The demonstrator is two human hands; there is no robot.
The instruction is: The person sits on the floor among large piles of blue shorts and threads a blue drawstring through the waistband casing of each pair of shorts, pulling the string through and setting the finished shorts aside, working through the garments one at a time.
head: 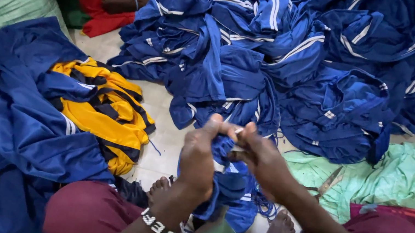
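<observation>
Both hands pinch one blue garment (233,184) at its top edge in front of the lap, left hand (200,157) and right hand (262,158) closed tight, big blue heap (283,56) beyond looking untouched.

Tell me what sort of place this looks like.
Probably a small garment workshop: a big heap of blue striped sports garments on the floor, scissors on green cloth, and both hands working a blue garment.
</observation>
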